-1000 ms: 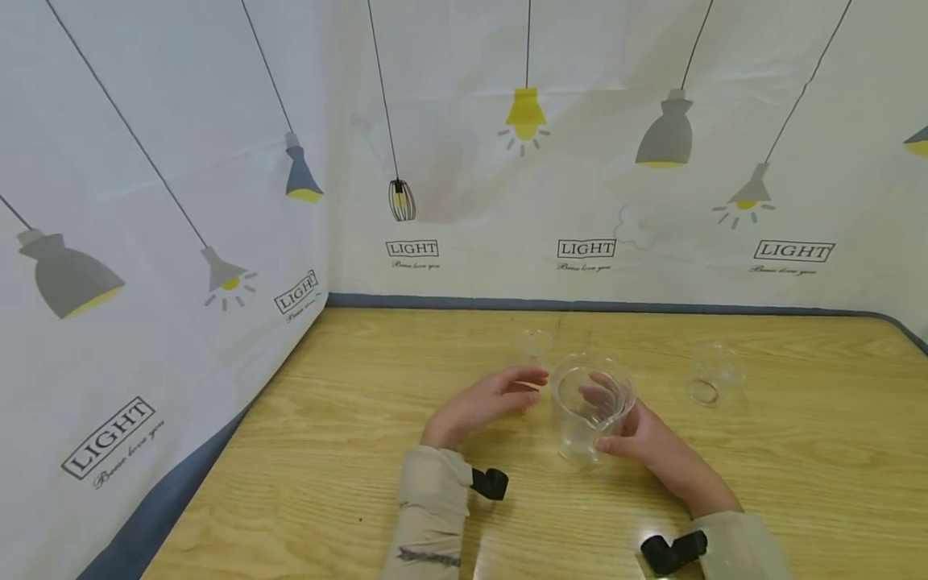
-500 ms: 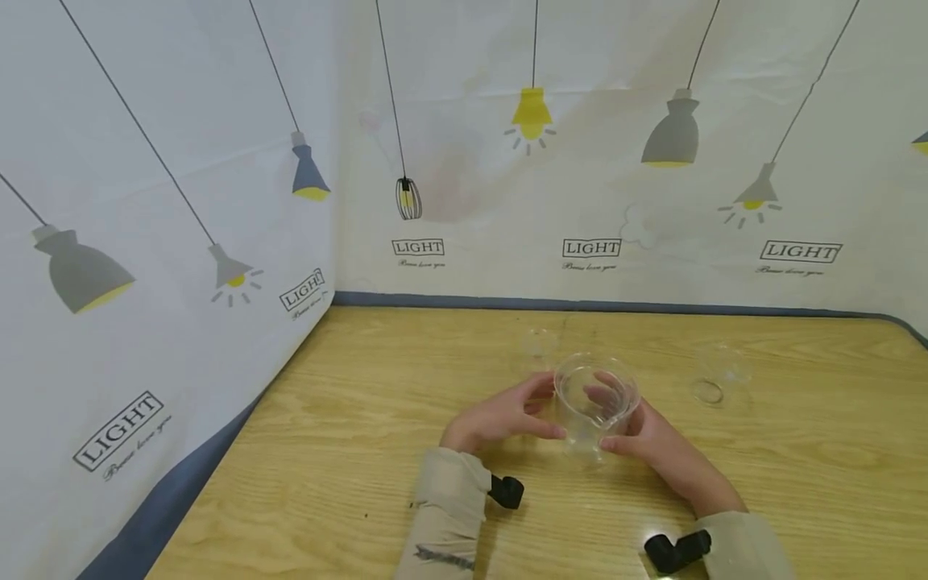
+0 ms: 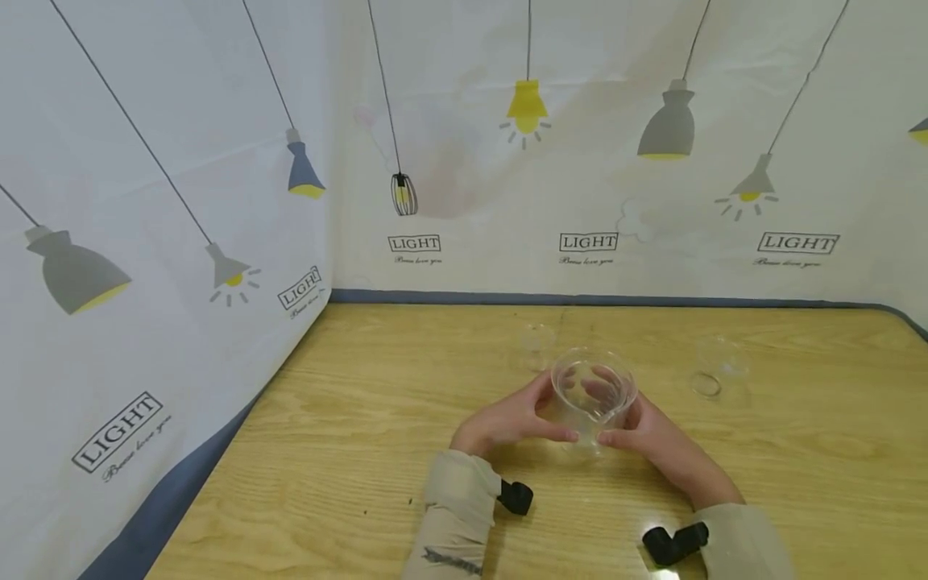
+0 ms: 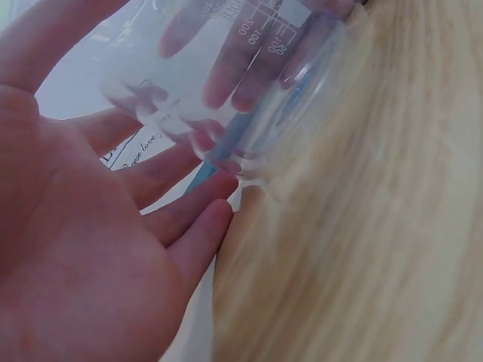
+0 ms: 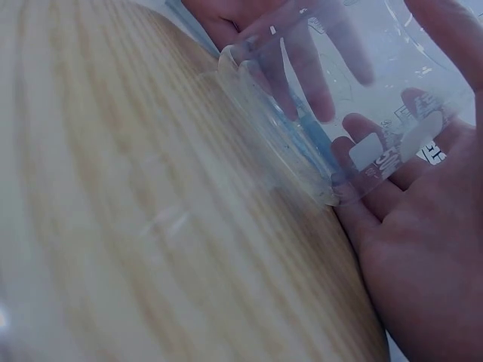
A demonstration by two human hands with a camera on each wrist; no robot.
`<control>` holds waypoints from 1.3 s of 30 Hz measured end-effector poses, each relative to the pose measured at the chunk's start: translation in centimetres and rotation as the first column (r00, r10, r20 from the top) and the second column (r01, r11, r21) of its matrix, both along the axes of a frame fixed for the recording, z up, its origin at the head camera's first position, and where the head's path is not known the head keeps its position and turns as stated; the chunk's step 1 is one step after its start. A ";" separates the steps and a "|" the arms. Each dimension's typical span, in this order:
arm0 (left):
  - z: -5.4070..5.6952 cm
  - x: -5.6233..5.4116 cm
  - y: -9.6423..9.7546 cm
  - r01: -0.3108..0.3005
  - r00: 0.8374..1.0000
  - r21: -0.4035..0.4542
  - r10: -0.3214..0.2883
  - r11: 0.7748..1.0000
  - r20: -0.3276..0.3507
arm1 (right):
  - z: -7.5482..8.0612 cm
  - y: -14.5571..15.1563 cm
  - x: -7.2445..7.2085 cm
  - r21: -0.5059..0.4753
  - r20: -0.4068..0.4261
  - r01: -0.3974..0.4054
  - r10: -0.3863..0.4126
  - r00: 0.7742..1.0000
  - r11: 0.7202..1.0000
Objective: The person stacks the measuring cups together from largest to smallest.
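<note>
A clear beaker (image 3: 593, 407) with a pouring lip stands between my two hands in the head view, its mouth upward. White volume marks show on the beaker (image 4: 260, 34) in the left wrist view and a white label patch in the right wrist one. My left hand (image 3: 507, 420) holds its left side, thumb at the front and fingers bent round behind. From the right, my right hand (image 3: 656, 439) grips it the same way, the two thumb tips close together. Fingers show through the wall of the beaker (image 5: 332, 98), whose base is right at the wooden tabletop.
Behind the beaker, slightly left, is a small clear vessel (image 3: 537, 345). Farther right on the table (image 3: 348, 451) is another clear vessel (image 3: 721, 356) with a ring-shaped rim in front. A lamp-printed curtain (image 3: 471, 266) borders the table's back and left.
My left hand has come in from the left and closed round the beaker's left side. The right hand has kept its grip, and the beaker has hardly moved.
</note>
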State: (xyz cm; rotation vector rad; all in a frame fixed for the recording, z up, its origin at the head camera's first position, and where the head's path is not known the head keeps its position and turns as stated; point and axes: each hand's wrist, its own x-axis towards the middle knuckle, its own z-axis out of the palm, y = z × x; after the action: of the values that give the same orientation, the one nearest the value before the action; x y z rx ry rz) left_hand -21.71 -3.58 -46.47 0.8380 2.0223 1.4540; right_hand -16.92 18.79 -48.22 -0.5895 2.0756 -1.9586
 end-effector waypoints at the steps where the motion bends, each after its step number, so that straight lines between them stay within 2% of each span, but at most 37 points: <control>1: 0.0 0.0 0.1 -0.002 1.000 0.001 0.002 1.000 0.006 | 0.0 0.0 0.0 -0.004 -0.003 -0.002 0.002 1.000 1.000; 7: -0.1 0.2 0.6 -0.014 1.000 -0.015 0.014 1.000 0.018 | -0.1 0.1 -0.1 -0.011 -0.004 -0.010 0.010 1.000 1.000; 12: -0.1 0.4 0.8 -0.021 1.000 -0.027 0.021 0.999 -0.003 | -0.1 0.1 -0.1 -0.010 -0.011 -0.018 0.018 1.000 1.000; 18: -0.4 0.4 1.2 -0.015 1.000 0.084 0.013 0.996 0.024 | -0.1 0.0 -0.2 -0.032 -0.019 -0.037 0.036 0.999 0.999; 21: 0.6 1.1 1.2 -0.010 0.998 0.128 0.002 0.992 0.058 | -0.1 0.1 -0.1 -0.026 -0.014 -0.029 0.029 0.999 0.999; 25: 2.0 1.9 1.1 -0.018 0.997 0.118 0.008 0.993 0.083 | -0.1 0.1 0.0 -0.021 -0.012 -0.025 0.025 1.000 0.999; 31: 1.9 1.9 1.0 -0.027 0.997 0.084 0.021 0.996 0.072 | 0.0 0.0 0.1 -0.039 -0.012 -0.044 0.044 0.999 0.998; 39: 1.7 1.7 1.0 -0.020 0.996 0.084 0.013 0.996 0.083 | 0.2 1.0 0.4 -0.021 0.027 -0.014 0.015 1.000 1.000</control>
State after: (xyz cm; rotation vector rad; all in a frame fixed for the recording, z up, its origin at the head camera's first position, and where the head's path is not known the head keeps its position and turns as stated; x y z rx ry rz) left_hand -19.99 -2.61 -44.78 0.7842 1.9223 1.5677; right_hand -16.51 19.80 -48.01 -0.5766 2.0313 -1.9719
